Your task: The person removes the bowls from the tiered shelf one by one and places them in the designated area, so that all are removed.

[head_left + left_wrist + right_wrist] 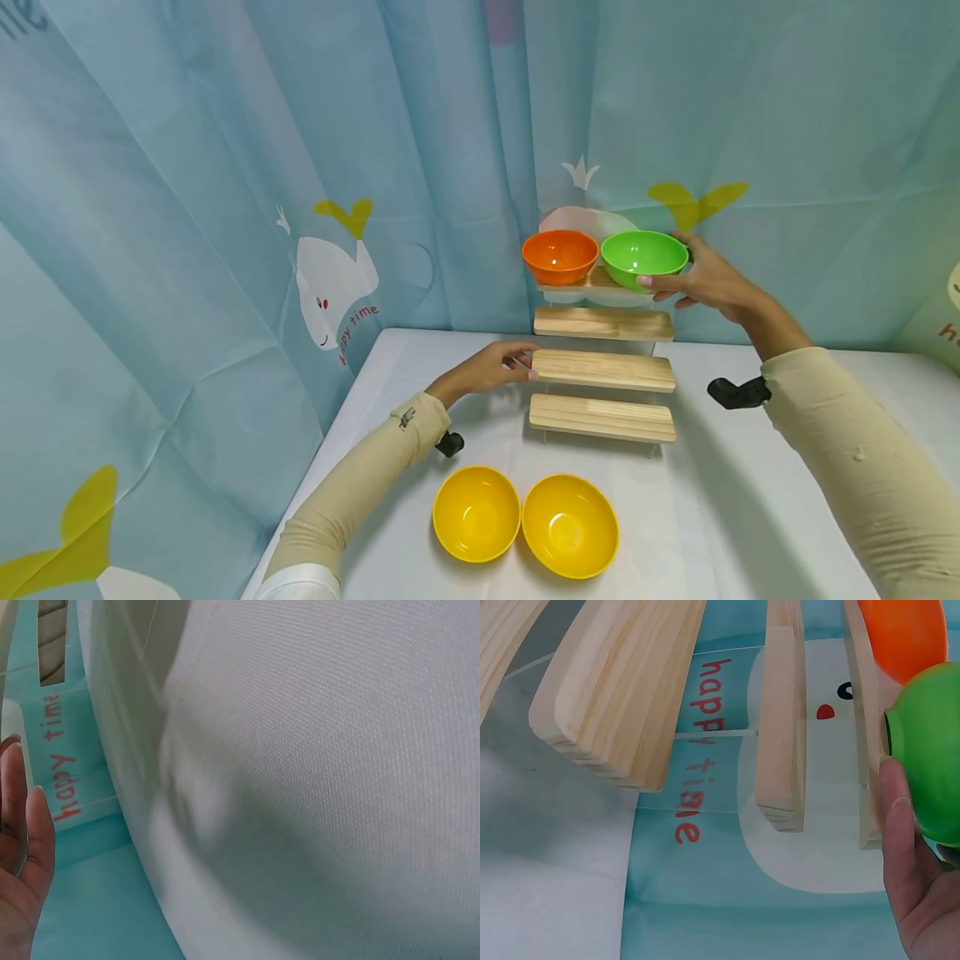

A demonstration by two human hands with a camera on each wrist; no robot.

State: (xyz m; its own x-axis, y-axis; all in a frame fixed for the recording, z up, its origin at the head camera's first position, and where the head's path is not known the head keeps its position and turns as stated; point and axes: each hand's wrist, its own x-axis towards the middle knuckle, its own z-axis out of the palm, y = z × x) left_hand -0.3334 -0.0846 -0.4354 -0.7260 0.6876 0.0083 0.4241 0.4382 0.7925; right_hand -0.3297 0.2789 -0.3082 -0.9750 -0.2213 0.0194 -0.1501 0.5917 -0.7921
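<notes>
On the top plank of a stepped wooden rack, my right hand (712,282) grips a green bowl (637,260) by its right side. The thumb lies along the bowl's lower front, and the other fingers are partly hidden behind it. An orange bowl (560,260) sits left of the green one. My left hand (495,367) is at the left end of the third plank (603,370), fingers loosely bent; whether they touch the wood is unclear. The left wrist view shows only part of that left hand (26,855), with no object in it.
Two yellow bowls (476,513) stand side by side on the white tabletop (390,542), in front of the rack. The lowest plank (602,417) is nearest to them. A light blue printed curtain (450,125) hangs behind and along the left.
</notes>
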